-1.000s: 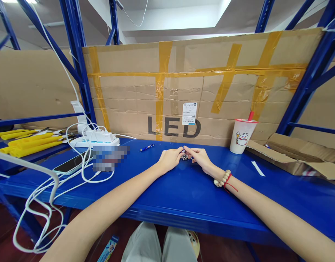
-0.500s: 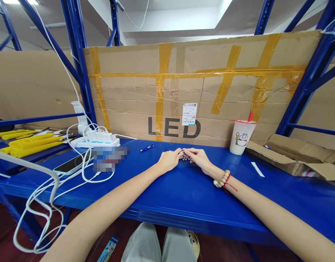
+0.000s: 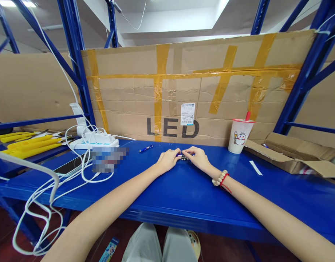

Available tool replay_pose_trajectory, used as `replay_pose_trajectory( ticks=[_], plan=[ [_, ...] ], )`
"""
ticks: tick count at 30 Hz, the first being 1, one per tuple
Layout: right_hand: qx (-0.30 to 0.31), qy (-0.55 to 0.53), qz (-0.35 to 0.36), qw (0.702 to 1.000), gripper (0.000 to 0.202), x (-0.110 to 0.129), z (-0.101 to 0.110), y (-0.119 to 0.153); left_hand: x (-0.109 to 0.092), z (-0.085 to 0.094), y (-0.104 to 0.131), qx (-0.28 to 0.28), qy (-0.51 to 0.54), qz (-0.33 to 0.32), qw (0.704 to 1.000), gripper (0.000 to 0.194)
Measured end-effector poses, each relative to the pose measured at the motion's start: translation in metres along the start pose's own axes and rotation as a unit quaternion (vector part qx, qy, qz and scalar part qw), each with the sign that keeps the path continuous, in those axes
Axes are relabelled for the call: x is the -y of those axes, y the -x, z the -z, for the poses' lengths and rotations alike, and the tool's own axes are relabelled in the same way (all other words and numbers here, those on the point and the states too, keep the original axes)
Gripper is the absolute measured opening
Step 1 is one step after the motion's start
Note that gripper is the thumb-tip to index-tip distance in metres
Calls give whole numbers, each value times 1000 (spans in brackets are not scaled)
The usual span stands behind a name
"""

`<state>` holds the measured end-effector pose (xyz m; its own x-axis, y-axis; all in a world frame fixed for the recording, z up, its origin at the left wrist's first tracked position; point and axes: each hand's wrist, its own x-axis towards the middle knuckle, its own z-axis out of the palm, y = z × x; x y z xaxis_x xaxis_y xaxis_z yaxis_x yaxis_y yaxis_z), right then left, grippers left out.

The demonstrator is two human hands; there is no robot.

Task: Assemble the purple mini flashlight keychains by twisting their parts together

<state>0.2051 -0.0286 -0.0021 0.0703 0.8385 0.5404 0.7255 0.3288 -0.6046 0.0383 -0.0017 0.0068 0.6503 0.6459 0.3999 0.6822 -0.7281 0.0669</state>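
My left hand and my right hand rest near the back of the blue shelf, fingertips almost meeting. Between and just below them lies a small cluster of shiny silver and dark bead-like pieces, partly covered by the fingers. My left fingers are bent together in a pinch, with a bit of dark blue at their tips. The right thumb and fingers also pinch, right at the cluster. What either pinch contains is too small to tell. A beaded bracelet with a red cord circles my right wrist.
A blue pen lies left of my hands. Further left are a power strip, white cables and a phone. On the right stand a paper cup, a paper strip and an open cardboard box. Cardboard closes the back.
The view has shifted slightly. My fingertips have moved a little apart, and more of the bead-like cluster shows between them. A silver bit at the fingertips earlier is no longer visible there.
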Motion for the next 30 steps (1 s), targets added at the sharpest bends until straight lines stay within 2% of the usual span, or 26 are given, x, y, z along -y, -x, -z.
replay_pose_trajectory(
  ticks=[6, 15, 23, 30],
  plan=[
    [27, 116, 30, 992, 20, 3, 2, 3, 0, 0, 0, 8, 12, -4, 1000, 16],
    [54, 145, 43, 987, 21, 1, 2, 3, 2, -2, -1, 10, -12, -14, 1000, 16],
    [8, 162, -2, 987, 24, 3, 2, 2, 2, -4, 0, -9, -14, -19, 1000, 26],
    [10, 174, -40, 984, 18, 11, 3, 3, -1, -2, 1, -35, -16, -32, 999, 25]
  ],
)
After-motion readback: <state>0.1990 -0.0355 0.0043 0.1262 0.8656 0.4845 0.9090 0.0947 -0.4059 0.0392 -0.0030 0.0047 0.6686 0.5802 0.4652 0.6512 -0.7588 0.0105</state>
